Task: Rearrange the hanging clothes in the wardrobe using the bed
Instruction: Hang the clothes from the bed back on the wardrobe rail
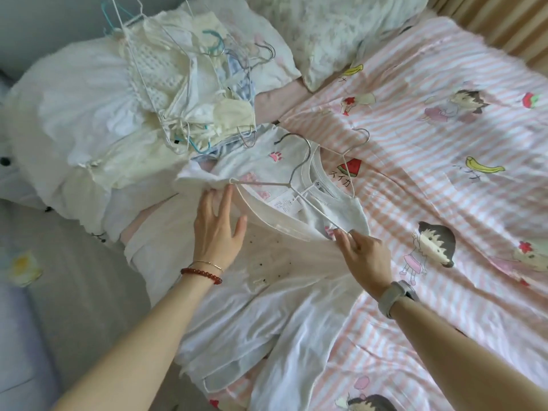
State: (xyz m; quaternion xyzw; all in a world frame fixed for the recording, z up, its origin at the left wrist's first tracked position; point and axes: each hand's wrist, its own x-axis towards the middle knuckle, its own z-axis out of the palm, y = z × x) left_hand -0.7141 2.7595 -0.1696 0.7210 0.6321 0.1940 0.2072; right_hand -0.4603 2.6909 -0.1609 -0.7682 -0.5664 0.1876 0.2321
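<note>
Head view: two hands are seen over one white shirt (pixel 267 307) spread on the bed (pixel 444 143). The left hand (pixel 218 229) is laid flat, fingers spread, on it; its hanger (pixel 296 191) is pinched by the right hand (pixel 363 253). One pile (pixel 184 93) of hangered clothes and two pillows (pixel 326 34) lie beyond.

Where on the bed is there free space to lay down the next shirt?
The striped duvet is bare right of the white T-shirt and below the pillow. The left side is crowded: the pile of clothes on hangers and more white garments.
</note>
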